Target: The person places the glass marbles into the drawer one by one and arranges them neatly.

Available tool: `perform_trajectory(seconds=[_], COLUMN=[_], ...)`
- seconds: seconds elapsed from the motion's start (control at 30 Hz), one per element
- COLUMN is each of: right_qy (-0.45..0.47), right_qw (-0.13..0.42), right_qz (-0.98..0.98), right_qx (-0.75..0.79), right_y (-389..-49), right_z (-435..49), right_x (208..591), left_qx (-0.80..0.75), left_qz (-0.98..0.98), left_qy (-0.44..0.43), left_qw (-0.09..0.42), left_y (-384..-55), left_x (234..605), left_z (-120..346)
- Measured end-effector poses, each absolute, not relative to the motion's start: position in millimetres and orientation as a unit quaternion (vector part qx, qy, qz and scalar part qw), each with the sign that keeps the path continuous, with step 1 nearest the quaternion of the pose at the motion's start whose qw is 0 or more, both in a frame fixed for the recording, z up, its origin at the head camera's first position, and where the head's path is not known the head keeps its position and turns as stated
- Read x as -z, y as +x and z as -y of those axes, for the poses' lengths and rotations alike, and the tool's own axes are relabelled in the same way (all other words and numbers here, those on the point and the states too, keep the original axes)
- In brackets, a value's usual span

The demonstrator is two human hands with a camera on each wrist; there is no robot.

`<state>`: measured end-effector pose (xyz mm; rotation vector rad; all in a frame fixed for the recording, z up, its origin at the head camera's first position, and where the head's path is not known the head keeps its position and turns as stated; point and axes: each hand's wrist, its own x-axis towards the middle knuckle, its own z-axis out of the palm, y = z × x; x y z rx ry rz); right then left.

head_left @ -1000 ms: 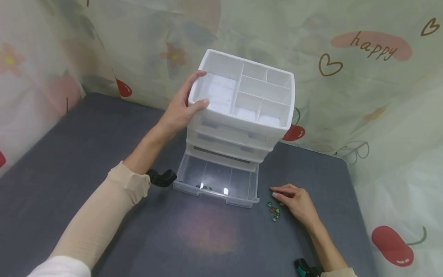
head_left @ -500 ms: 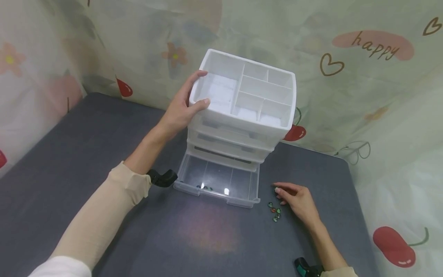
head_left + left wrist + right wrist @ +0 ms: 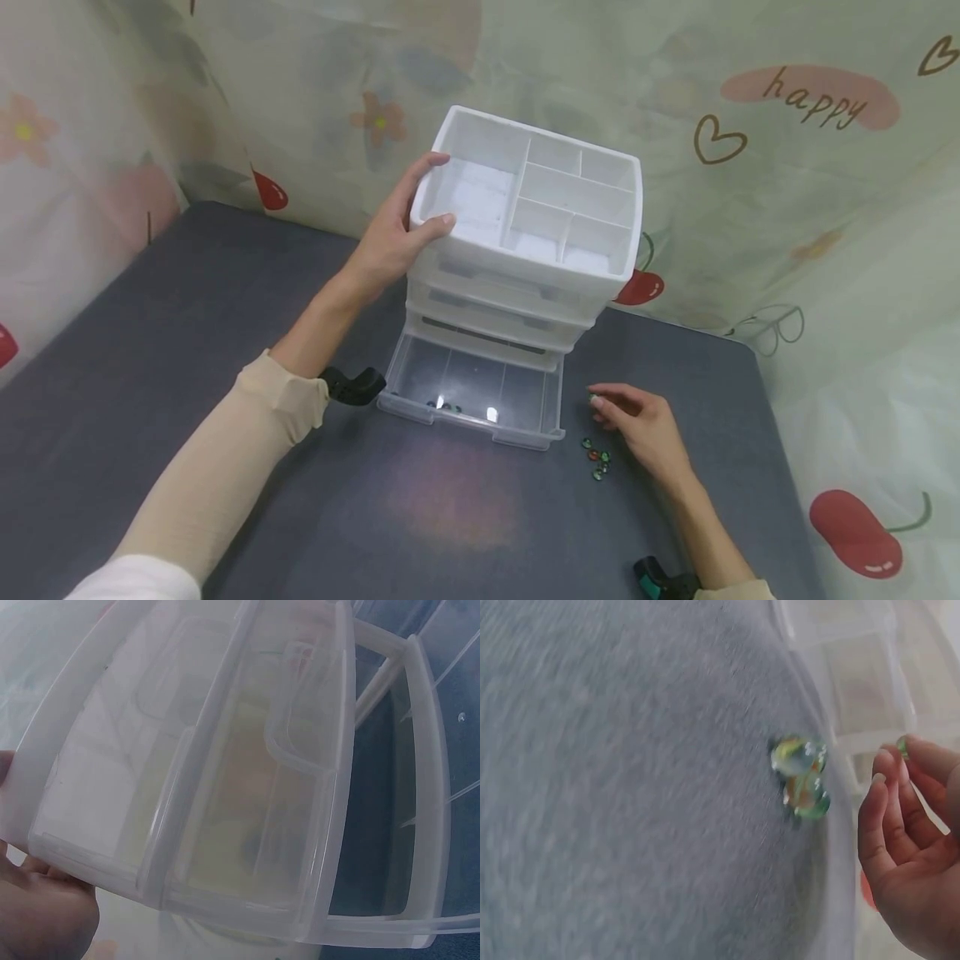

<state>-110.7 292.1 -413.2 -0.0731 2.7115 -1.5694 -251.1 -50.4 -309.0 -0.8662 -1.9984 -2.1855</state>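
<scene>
My left hand (image 3: 386, 237) grips the upper left rim of a white plastic drawer organizer (image 3: 525, 265), thumb over the front edge and fingers over the side. Its clear bottom drawer (image 3: 480, 379) is pulled out, with several small marbles (image 3: 447, 407) near the drawer's front. To the right of the drawer, my right hand (image 3: 648, 429) pinches a green glass marble (image 3: 902, 746) between thumb and fingertips, over the table. Several loose green and orange marbles (image 3: 597, 457) lie on the table just below that hand; the right wrist view shows some of them clustered (image 3: 802, 776).
Divided open compartments (image 3: 570, 196) form the organizer's top, above closed upper drawers (image 3: 247, 787). A dark grey cloth covers the table (image 3: 337, 500). Behind and beside it hangs a patterned curtain (image 3: 570, 67).
My right hand, pinching the marble, has risen slightly away from the loose marbles, toward the back of the table. My left hand stays on the organizer's rim.
</scene>
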Motion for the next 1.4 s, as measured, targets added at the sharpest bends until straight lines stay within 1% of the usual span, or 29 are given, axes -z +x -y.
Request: perform_trajectory(seconds=[0.2, 0.37, 0.43, 0.57, 0.67, 0.8, 0.93, 1.1, 1.13, 1.23, 1.33, 1.37, 1.4], right_qy=[-0.046, -0.060, -0.079, -0.110, -0.102, -0.076, -0.065, -0.085, -0.100, -0.114, -0.119, -0.109, -0.109], right_qw=[0.000, -0.016, -0.024, -0.033, -0.030, -0.010, 0.009, 0.008, 0.003, -0.003, 0.008, 0.015, 0.020], right_qz=[-0.858, -0.853, -0.843, -0.822, -0.832, -0.846, -0.841, -0.832, -0.819, -0.812, -0.804, -0.814, -0.814], right_qx=[0.512, 0.518, 0.532, 0.557, 0.545, 0.528, 0.537, 0.549, 0.564, 0.572, 0.582, 0.570, 0.570], right_y=[-113, -120, -126, -130, -127, -126, -127, -131, -136, -139, -141, -137, -137], right_z=[-286, -286, -290, -290, -278, -263, -253, -246, -249, -243, -235, -228, -224], right_x=[410, 423, 436, 444, 431, 415, 409, 410, 420, 421, 417, 404, 400], left_qx=[0.707, 0.709, 0.709, 0.708, 0.710, 0.714, 0.714, 0.714, 0.714, 0.716, 0.715, 0.714, 0.713], left_qz=[0.649, 0.647, 0.647, 0.649, 0.647, 0.641, 0.638, 0.639, 0.639, 0.638, 0.638, 0.639, 0.641], left_qy=[-0.279, -0.279, -0.278, -0.277, -0.278, -0.281, -0.285, -0.283, -0.283, -0.282, -0.282, -0.283, -0.283], left_qw=[0.025, 0.024, 0.026, 0.028, 0.028, 0.028, 0.029, 0.029, 0.029, 0.027, 0.028, 0.028, 0.029], left_y=[-251, -251, -251, -251, -251, -251, -251, -250, -250, -250, -250, -250, -250], left_x=[309, 309, 309, 308, 308, 308, 309, 308, 308, 307, 307, 307, 307], left_z=[50, 50, 50, 50, 50, 50, 50, 51, 51, 51, 51, 50, 50])
